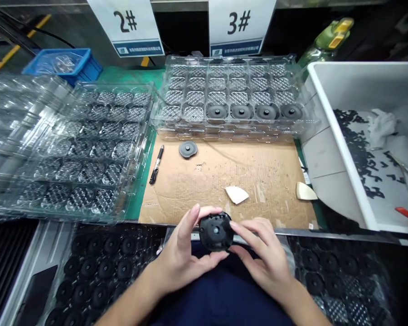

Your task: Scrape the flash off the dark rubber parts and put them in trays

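Head view. Round black plastic part (pixel 216 232) is held up at the middle of the near edge of the green surface (pixel 140 199), face turned towards the camera, small central boss visible. Outline nearly circular; no clear long axis.

Left hand (pixel 177 260): partly closed, digits on the part's far and near rims, curled round its left side. Right hand (pixel 270 256): loosely closed, one fingertip on the right rim, another digit at the lower right edge. Part lies between the hands, in contact with both; neither is nearer.

Beyond, on the brown cardboard sheet (pixel 197 192): off-white wedge-shaped piece (pixel 237 194), near the part; grey-black disc (pixel 188 149) towards the far left corner; black pen (pixel 157 165) by the left edge. Clear plastic tray (pixel 190 127) along the far edge, four black discs in its nearest row.
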`<state>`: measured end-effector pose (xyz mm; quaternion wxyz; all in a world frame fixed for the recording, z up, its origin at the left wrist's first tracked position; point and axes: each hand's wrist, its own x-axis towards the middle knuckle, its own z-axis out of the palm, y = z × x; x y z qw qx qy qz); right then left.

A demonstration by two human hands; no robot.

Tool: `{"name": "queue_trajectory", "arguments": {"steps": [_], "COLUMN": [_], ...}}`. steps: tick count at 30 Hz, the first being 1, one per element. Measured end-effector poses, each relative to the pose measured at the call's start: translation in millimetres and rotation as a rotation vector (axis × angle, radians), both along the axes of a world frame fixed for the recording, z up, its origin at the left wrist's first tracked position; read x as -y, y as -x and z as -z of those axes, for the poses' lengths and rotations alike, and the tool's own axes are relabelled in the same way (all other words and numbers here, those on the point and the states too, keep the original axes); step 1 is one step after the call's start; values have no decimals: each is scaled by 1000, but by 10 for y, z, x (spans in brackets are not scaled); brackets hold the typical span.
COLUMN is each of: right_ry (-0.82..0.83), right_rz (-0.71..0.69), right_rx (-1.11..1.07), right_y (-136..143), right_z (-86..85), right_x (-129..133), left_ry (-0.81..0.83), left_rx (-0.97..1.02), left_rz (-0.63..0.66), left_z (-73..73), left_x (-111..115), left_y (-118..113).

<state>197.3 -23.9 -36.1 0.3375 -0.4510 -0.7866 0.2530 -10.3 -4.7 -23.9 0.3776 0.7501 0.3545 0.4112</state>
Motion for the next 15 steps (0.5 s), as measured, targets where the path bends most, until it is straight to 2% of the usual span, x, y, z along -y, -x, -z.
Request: {"name": "queue_trajectory", "arguments": {"steps": [3,8,12,15], "right_ry": [-50,-98,-72,-41], "right_rz": [-84,-164,-174,-156], "right_rx": [56,58,23,6], "right_y": [-47,-50,-17,-25], "right_z": [-87,-260,-239,-203], "right_x": [-139,-297,-240,-176], "left_ry": [39,200,361,415], "left_rx": [19,80,83,95], "left_rz": [4,-54,-69,-68], "left_z": [-18,-75,-114,-115], "left_x": [37,117,187,226], "left_y": [6,35,47,35]}}
